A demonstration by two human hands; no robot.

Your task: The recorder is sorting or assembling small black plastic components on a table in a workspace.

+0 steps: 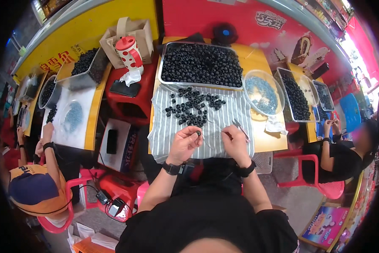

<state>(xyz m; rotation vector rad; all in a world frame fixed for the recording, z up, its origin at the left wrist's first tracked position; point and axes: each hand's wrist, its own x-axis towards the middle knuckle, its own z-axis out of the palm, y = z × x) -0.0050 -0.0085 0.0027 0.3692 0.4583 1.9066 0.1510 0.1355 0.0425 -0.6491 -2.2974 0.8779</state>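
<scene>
Over the near part of a grey striped cloth (160, 126), my left hand (183, 145) pinches one small black round bead-like piece (198, 133) between thumb and fingertips. To its right, my right hand (236, 145) is curled with thumb and finger together; what it holds, if anything, is too small to make out. A slim metal tool, perhaps tweezers or small scissors (240, 127), lies beside that hand. Loose black pieces with holes (191, 105) are spread on the cloth ahead of both hands. Behind them stands a clear tray (159, 78) heaped with more.
A round clear tub (246, 95) of bluish bits and a crumpled tissue (276, 125) are at the right. On a red stool (122, 103) at left stand a polka-dot cup (130, 55) and a phone (125, 88). Other people sit at tables on both sides (33, 185).
</scene>
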